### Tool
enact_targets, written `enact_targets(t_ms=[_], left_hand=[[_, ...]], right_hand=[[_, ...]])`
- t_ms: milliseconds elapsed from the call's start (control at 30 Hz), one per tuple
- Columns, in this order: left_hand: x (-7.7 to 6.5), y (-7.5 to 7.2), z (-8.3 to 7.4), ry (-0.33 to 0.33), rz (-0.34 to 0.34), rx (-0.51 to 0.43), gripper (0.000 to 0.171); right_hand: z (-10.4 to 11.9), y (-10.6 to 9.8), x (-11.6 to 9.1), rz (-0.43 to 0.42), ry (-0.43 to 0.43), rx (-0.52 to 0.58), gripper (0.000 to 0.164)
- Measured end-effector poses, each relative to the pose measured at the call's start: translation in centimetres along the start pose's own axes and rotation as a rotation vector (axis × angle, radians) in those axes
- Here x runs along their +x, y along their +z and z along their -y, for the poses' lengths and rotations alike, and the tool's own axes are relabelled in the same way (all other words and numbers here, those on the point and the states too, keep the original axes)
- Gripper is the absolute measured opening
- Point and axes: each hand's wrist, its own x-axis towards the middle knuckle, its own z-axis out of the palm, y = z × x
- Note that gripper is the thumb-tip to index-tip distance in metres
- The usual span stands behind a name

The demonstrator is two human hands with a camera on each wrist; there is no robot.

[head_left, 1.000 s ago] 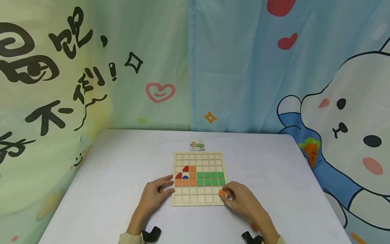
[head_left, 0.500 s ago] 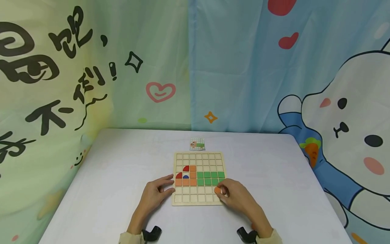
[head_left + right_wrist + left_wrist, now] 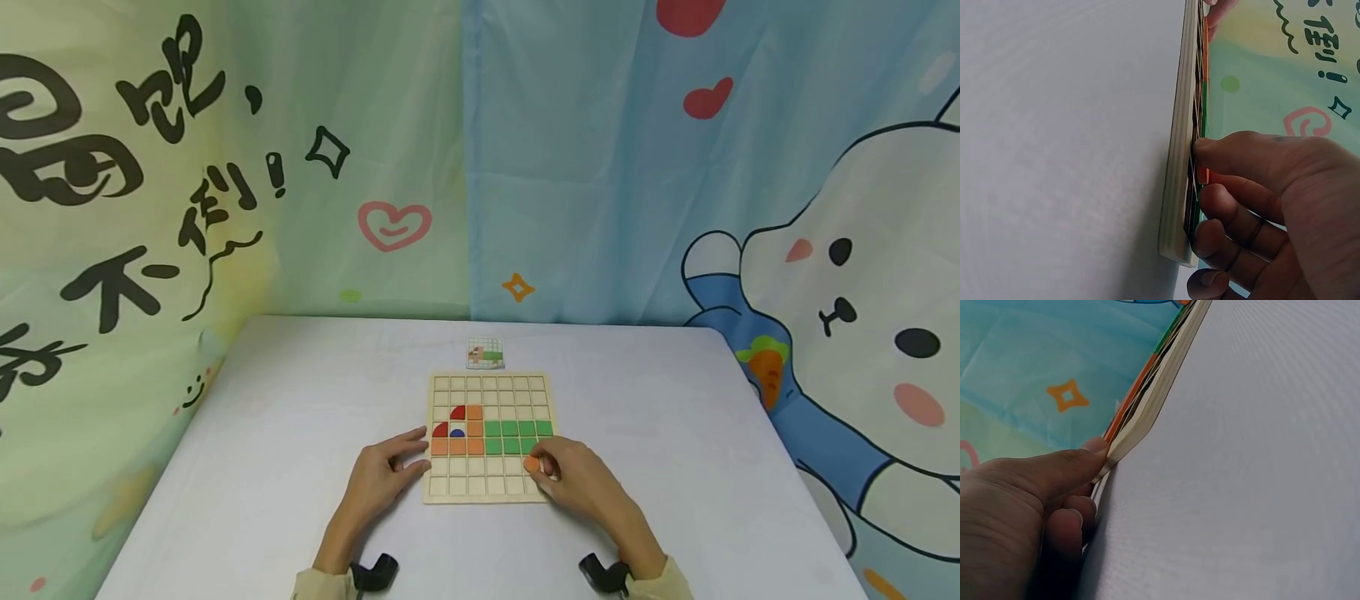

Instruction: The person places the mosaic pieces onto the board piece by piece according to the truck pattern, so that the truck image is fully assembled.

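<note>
A wooden grid board [image 3: 480,486] lies on the table with orange, green, red and blue pieces set in its cells. My left hand [image 3: 382,471] rests at the board's left edge, its thumb and fingers spread apart along it. In the left wrist view the thumb [image 3: 1066,472] presses against the board's edge near a corner. With thumb and fingertips, my right hand [image 3: 581,477] pinches a small orange tile [image 3: 532,464] over the cells below the green tiles [image 3: 517,437], towards the board's right side. Part of the tile is covered by the fingers.
Behind the board lies a small pattern card [image 3: 485,353] with a coloured grid picture. The white table [image 3: 315,367] reaches back to a printed curtain [image 3: 555,167]. Black wrist cameras [image 3: 375,573] sit on both wrists.
My right hand has moved left over the board with the orange tile, from its right edge to the cells below the green tiles. The left hand has stayed in place.
</note>
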Motion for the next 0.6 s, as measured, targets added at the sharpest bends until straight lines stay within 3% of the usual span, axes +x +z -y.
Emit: enact_targets(t_ms=[600], left_hand=[[0.08,-0.02,0.08,-0.005,-0.003,0.003,0.031]], right_hand=[[0.0,-0.45,-0.35,0.014,-0.024,0.018,0.017]])
